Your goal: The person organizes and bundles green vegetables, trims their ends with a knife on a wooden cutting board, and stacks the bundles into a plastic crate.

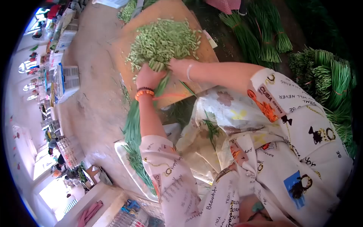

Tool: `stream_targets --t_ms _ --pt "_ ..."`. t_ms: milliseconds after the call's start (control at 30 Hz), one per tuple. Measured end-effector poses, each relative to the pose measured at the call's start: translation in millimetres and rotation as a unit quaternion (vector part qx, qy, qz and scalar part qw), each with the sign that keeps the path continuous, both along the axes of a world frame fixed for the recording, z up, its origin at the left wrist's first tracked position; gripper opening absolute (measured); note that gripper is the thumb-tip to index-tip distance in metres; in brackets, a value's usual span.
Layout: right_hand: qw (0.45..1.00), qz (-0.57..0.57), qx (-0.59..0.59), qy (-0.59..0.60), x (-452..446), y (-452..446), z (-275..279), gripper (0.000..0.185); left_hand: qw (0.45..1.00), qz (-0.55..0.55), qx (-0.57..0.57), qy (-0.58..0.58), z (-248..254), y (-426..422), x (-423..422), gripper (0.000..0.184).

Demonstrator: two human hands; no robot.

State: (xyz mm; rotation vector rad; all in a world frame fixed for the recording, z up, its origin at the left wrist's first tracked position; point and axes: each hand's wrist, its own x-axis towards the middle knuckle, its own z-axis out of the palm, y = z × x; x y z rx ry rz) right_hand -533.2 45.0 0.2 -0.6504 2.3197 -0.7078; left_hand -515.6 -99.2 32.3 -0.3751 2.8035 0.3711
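My left hand (149, 78), with an orange bracelet at its wrist, is closed around a bunch of long thin green stems (133, 117). The cut ends of the bunch (157, 66) stick out past its fingers, while the leafy length trails down along my forearm. Close beside those ends, my right hand (176, 67) has its fingers bent together; what it holds, if anything, is hidden. Both hands are over a wooden board (121, 53). Just beyond them on the board lies a large heap of short chopped green stem pieces (164, 39).
Tied bundles of green stems (264, 34) lie at the upper right, with more stacked bundles (325, 73) farther right. A pale container (123, 151) holds green leaves below the board. A stained cloth (223, 102) covers my lap. Crates (70, 81) and distant people stand at the left.
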Motion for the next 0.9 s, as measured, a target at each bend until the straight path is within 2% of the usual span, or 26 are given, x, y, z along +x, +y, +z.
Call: stream_targets --t_ms 67,133,233,367,467,533,567,633,667,733,867,900 --pt "1.000 -0.012 -0.014 0.010 -6.3 11.2 8.9 0.030 1.000 0.001 -0.009 -0.013 6.1 2.1 -3.6 0.054" --pt "0.996 0.060 0.046 0.054 -6.8 36.4 24.9 0.030 1.000 0.000 -0.017 -0.007 6.3 3.6 -3.8 0.055" --pt "0.999 0.001 0.027 0.034 -5.6 53.4 39.5 0.032 1.000 -0.003 -0.018 -0.008 0.0 5.8 -0.8 0.057" --pt "0.999 -0.008 -0.031 0.020 18.8 70.4 57.5 0.032 0.999 0.009 -0.029 -0.011 6.2 5.5 -0.4 0.057" --pt "1.000 -0.010 -0.022 0.010 46.3 74.1 40.8 0.035 0.999 0.005 -0.032 -0.010 6.1 6.4 -0.8 0.057" --pt "0.997 0.063 0.045 0.013 59.1 68.7 20.9 0.031 0.999 0.004 -0.040 -0.015 5.7 7.2 0.6 0.057" --pt "0.997 0.064 0.043 0.010 61.4 66.3 13.7 0.031 0.999 0.001 -0.052 -0.001 5.1 8.2 1.0 0.056" --pt "0.985 0.132 0.028 0.109 64.5 59.5 5.7 0.029 0.998 -0.003 -0.064 0.008 1.2 8.5 2.7 0.056" --pt "0.986 0.130 0.026 0.104 61.5 54.6 6.5 0.029 0.998 0.001 -0.064 0.004 0.3 9.0 2.5 0.058" --pt "0.998 -0.029 -0.002 -0.056 43.5 38.7 11.6 0.034 0.997 0.004 -0.071 0.009 -1.2 8.1 1.6 0.059" --pt "1.000 -0.003 -0.007 -0.027 18.0 26.9 11.6 0.036 0.997 0.004 -0.056 0.053 -1.3 12.1 11.8 0.057" --pt "1.000 -0.011 0.000 0.014 10.9 27.2 11.5 0.032 0.997 0.002 -0.058 0.057 1.0 13.9 17.7 0.057"
